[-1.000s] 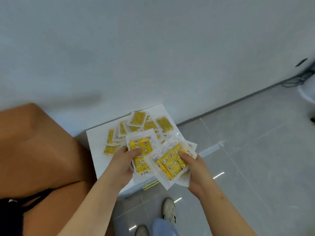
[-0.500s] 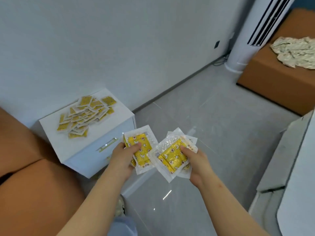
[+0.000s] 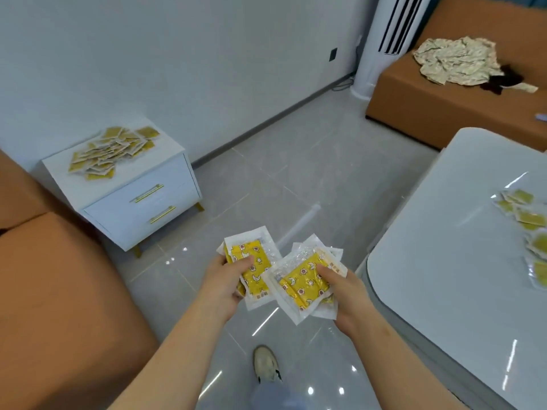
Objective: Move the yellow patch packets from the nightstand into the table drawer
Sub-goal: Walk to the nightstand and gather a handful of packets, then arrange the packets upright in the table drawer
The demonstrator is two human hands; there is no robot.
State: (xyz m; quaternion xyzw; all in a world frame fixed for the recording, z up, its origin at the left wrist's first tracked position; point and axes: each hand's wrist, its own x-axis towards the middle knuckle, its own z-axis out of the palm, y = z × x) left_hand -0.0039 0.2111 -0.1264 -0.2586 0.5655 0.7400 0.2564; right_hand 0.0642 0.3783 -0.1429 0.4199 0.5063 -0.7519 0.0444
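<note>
My left hand (image 3: 223,284) grips a small stack of yellow patch packets (image 3: 251,267) in clear wrappers, thumb on top. Beside it, my right hand (image 3: 344,294) holds a second stack of yellow packets (image 3: 302,281), which overlaps the first. Both stacks hang over the grey floor in front of me. A heap of several more yellow packets (image 3: 111,150) lies on the white nightstand (image 3: 165,152) at the left. The glossy white table (image 3: 444,261) stands at the right, with several packets (image 3: 527,220) on its far right part. No table drawer is visible.
Brown upholstered seats stand at the left (image 3: 59,291) and at the back right (image 3: 444,99), the latter with crumpled cloth (image 3: 455,59) on it. A white tower air conditioner (image 3: 381,45) stands in the corner. My shoe (image 3: 265,363) is on the tiled floor below my hands.
I have turned right and stepped away from the nightstand, carrying both stacks. The nightstand has shifted to the left of the view and the white table has come in at the right.
</note>
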